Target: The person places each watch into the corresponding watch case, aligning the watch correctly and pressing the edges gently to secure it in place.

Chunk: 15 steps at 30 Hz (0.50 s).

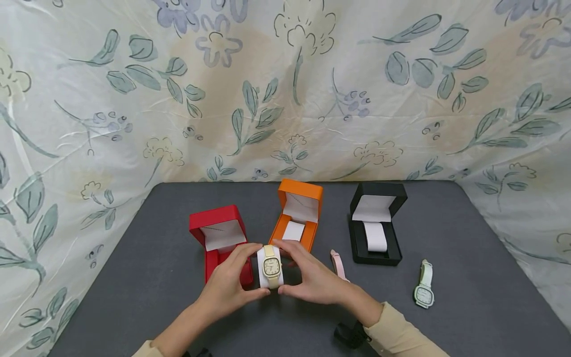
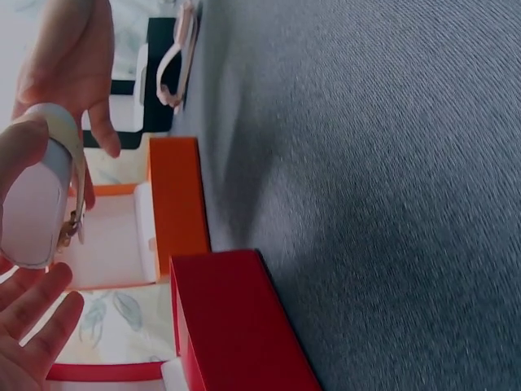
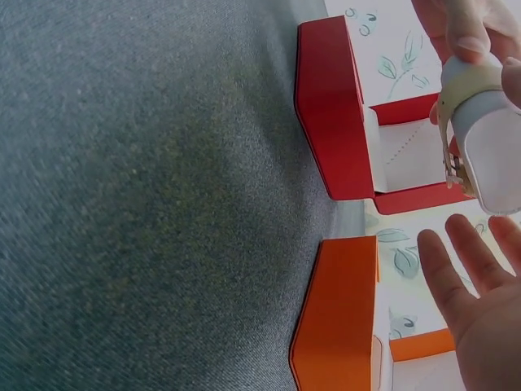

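A cream-strapped watch point(image 1: 271, 267) with a squarish gold-rimmed face is wrapped round a white watch cushion point(image 1: 261, 275). My left hand point(image 1: 225, 282) holds the cushion's left side between thumb and fingers. On its right side, my right hand point(image 1: 316, 277) grips it the same way. The cushion point(image 2: 37, 208) is seen end-on in the left wrist view, with the strap's buckle point(image 2: 70, 230) beneath. The right wrist view also shows the strap point(image 3: 468, 88) round it. Just behind the left hand stands an open red watch box point(image 1: 217, 216); the hand partly hides its base.
An open orange box point(image 1: 301, 190) with a white cushion point(image 1: 294, 231) stands behind the hands. To its right is an open black box point(image 1: 357, 254) with another cushion point(image 1: 375, 237). A pink-strapped watch point(image 1: 337, 264) lies partly behind the right hand; a pale green watch point(image 1: 424, 292) lies further right.
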Tool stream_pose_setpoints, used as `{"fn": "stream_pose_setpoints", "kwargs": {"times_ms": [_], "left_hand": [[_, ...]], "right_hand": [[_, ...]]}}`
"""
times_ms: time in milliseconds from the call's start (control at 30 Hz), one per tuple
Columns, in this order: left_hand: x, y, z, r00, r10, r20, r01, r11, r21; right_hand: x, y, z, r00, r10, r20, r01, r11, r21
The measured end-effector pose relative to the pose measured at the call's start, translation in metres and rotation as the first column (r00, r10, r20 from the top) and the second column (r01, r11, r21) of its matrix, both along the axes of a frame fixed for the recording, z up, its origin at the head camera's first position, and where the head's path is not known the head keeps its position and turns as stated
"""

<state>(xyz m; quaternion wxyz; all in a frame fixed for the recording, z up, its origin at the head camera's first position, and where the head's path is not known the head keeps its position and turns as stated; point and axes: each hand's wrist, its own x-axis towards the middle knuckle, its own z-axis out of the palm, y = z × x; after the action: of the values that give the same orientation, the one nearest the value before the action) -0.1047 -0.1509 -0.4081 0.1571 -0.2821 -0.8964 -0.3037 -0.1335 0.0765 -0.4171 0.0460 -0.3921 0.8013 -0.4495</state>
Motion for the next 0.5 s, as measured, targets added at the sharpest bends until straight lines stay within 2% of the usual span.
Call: {"fn": "stream_pose_setpoints", "kwargs": {"times_ms": [167, 500], "left_hand": [[0.0, -0.005, 0.001, 1.0, 0.019, 0.022, -0.019, 1.0, 0.004], [0.0, -0.013, -0.003, 1.0, -0.024, 0.002, 0.024, 1.0, 0.002]], "right_hand": [[-0.001, 0.0, 0.001, 1.0, -0.007, 0.013, 0.006, 1.0, 0.031], [-0.004, -0.01, 0.001, 0.992, -0.02, -0.123, 0.035, 0.992, 0.122]]}}
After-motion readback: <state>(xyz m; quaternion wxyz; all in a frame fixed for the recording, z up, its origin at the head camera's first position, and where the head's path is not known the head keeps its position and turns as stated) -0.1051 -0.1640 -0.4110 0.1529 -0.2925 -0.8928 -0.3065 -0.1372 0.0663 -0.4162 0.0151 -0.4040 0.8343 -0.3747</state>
